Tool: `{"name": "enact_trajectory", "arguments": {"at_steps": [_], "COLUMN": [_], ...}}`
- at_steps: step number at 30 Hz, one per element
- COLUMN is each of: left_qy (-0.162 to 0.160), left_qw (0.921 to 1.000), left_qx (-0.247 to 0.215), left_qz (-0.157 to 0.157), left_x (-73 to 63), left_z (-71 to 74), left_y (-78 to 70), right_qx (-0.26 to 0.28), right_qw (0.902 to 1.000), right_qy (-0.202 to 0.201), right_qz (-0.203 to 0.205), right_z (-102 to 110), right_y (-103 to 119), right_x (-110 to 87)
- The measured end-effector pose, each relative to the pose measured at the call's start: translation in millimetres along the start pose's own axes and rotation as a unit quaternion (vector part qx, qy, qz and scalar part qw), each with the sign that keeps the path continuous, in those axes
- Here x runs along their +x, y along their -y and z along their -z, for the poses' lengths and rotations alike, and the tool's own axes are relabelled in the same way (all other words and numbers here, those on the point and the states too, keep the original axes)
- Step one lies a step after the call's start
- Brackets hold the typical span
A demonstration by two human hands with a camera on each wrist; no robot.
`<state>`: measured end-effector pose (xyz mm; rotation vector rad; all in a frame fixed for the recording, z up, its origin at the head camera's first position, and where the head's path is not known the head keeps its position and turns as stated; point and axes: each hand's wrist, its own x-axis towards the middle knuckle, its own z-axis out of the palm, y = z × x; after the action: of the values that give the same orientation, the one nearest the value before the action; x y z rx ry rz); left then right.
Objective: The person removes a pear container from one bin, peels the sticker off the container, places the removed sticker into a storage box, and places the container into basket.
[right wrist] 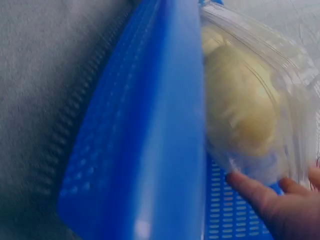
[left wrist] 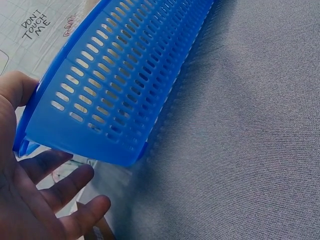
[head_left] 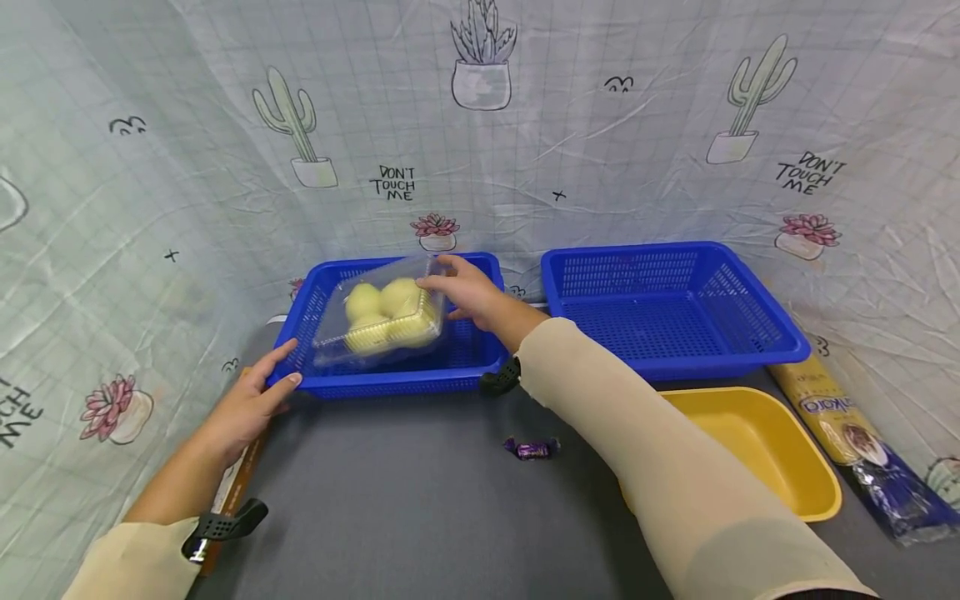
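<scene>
A clear plastic clamshell box (head_left: 378, 312) with several round, pale yellow fruits (head_left: 400, 298) sits tilted within the left blue basket (head_left: 390, 383). My right hand (head_left: 471, 293) grips the box at its right end. In the right wrist view, the fingers (right wrist: 250, 192) lie against the lower part of the clear plastic, past the blue rim. At the basket's front left corner, my left hand (head_left: 251, 404) holds the rim. The left wrist view shows one digit at the rim and the other fingers (left wrist: 75, 182) spread below the corner, beside the slotted wall.
A second blue basket (head_left: 675, 367) stands at the back right, with a yellow tray (head_left: 757, 450) in front, partly hidden by my right sleeve. A purple-wrapped candy (head_left: 534, 449) lies mid-table. Right of the tray is a yellow-and-blue packet (head_left: 862, 442); a long brown box (head_left: 238, 483) lies under my left arm.
</scene>
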<state>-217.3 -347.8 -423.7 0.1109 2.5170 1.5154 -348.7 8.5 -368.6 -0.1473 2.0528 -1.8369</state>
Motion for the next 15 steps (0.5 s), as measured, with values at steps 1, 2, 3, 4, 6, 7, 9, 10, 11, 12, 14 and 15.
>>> {"name": "enact_trajectory", "arguments": {"at_steps": [1,2,3,4,6,7,9,10,11,12,14,15], "left_qy": [0.0,0.0,0.0,0.0,-0.002,-0.003,-0.004,-0.004,-0.003,-0.004,-0.004,-0.003], "left_qw": [1.0,1.0,1.0,1.0,1.0,0.9999,0.9999,0.9999,0.9998,0.9998,0.9998,0.9998], "left_qx": [0.0,-0.001,-0.002,-0.003,-0.006,-0.006,-0.008,-0.009,-0.009,-0.009,-0.011,-0.01], "left_qz": [-0.001,-0.001,-0.002,-0.003,-0.007,-0.009,-0.013,-0.014,-0.016,-0.018,-0.018,-0.018], "left_x": [0.2,0.3,0.3,0.5,0.8,1.0,1.4,1.7,2.0,2.2,2.2,2.1], "left_z": [-0.3,-0.7,-0.9,-1.1,-1.3,-1.3,-0.9,-0.7,-0.5,-0.3,-0.2,-0.3], "left_y": [0.2,0.4,0.8,1.2,2.1,2.7,3.6,4.1,4.7,5.2,6.5,7.3], "right_qx": [-0.003,-0.005,-0.009,-0.013,-0.022,-0.028,-0.036,-0.039,-0.044,-0.047,-0.052,-0.052], "right_qw": [0.9999,0.9996,0.9991,0.9983,0.9962,0.995,0.9922,0.991,0.99,0.9894,0.9886,0.9883], "right_qy": [0.014,0.027,0.041,0.055,0.082,0.094,0.116,0.124,0.13,0.134,0.14,0.143], "right_qz": [0.003,0.005,0.009,0.013,0.021,0.023,0.029,0.03,0.03,0.029,0.021,0.017], "right_z": [0.8,1.9,2.9,4.0,5.8,6.7,7.5,7.7,8.0,8.2,8.3,8.3], "right_y": [0.6,1.0,1.3,1.6,2.0,1.9,1.6,1.4,1.0,0.2,-1.6,-2.7], "right_x": [0.2,0.5,0.8,0.6,0.2,0.2,-0.6,-0.9,-1.1,-1.0,-0.5,0.0]}}
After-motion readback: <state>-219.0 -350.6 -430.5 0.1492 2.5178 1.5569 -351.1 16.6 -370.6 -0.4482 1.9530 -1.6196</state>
